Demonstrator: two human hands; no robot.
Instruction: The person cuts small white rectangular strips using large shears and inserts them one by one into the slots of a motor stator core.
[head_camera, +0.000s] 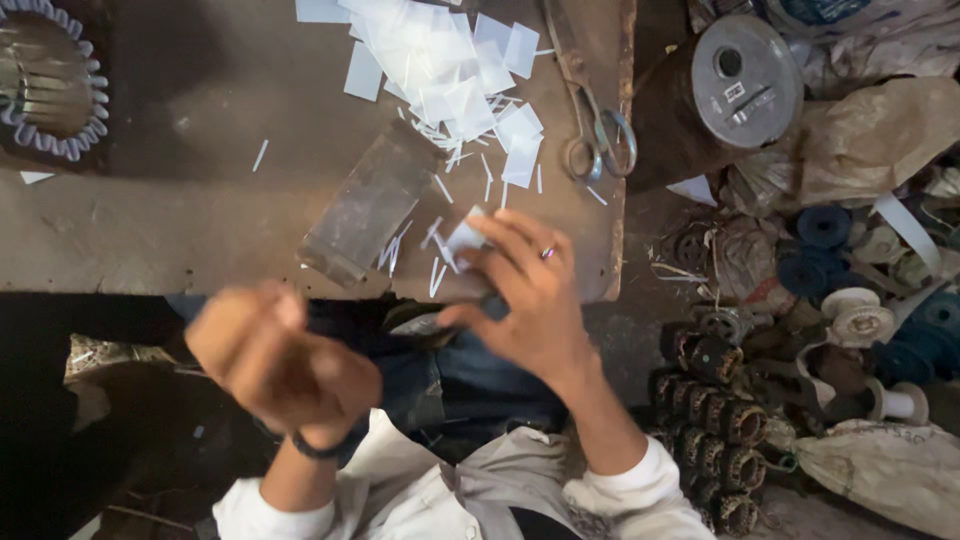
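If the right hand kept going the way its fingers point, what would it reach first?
The right hand points up and left across the board. Its fingertips already touch a small white paper piece; beyond that, probably the flat metal block, though depth is hard to judge.

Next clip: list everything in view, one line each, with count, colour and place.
Sheet pieces: many, translucent white, piled top centre of bench.
Slivers: many, white, scattered below the pile.
Block: one, dull grey, tilted at bench centre.
Scissors: one pair, rusty metal, right part of bench.
Bench: one, brown, worn.
Stator: one, white-looped rim, top left corner.
Spool: one, grey disc face, top right.
Wound coils: several, dark with copper, floor right.
Bobbins: several, blue and white, far right.
Left hand: blurred, grip unclear.
Right hand: ring on finger, fingertips on a white piece.
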